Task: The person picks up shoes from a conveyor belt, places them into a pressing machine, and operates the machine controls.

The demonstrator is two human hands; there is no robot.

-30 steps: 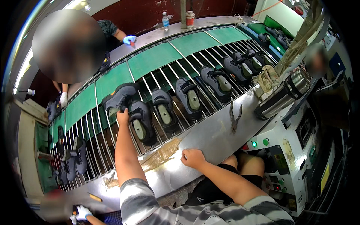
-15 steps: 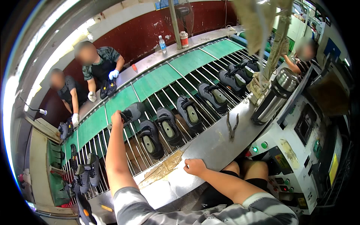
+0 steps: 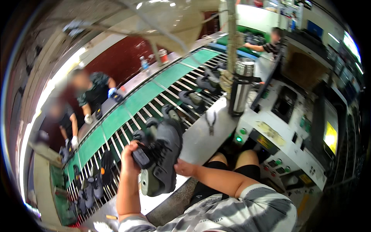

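Observation:
A dark grey shoe (image 3: 169, 141) with black laces is raised above the workbench, its toe pointing away and its heel toward me. A pale green shoe last (image 3: 145, 183) shows at its heel. My left hand (image 3: 130, 157) is closed round the shoe's upper opening, fingers partly hidden. My right hand (image 3: 184, 168) is closed against the sole's right edge. Its fingertips are turned from view, and what they hold, if anything, cannot be made out. Beyond the raised shoe, more grey shoes (image 3: 192, 99) lie on the metal roller rack.
A steel thermos (image 3: 240, 91) stands at the bench's right end, with pliers (image 3: 211, 123) beside it. A control panel (image 3: 270, 133) flanks my right side. Across the green conveyor (image 3: 133, 101), two people handle shoes; another person (image 3: 270, 44) is at far right. More shoes (image 3: 89, 193) are at lower left.
My left hand has lifted a shoe off the rack and brought it toward me. My right hand has moved from the bench to the shoe's edge. The view has swung right.

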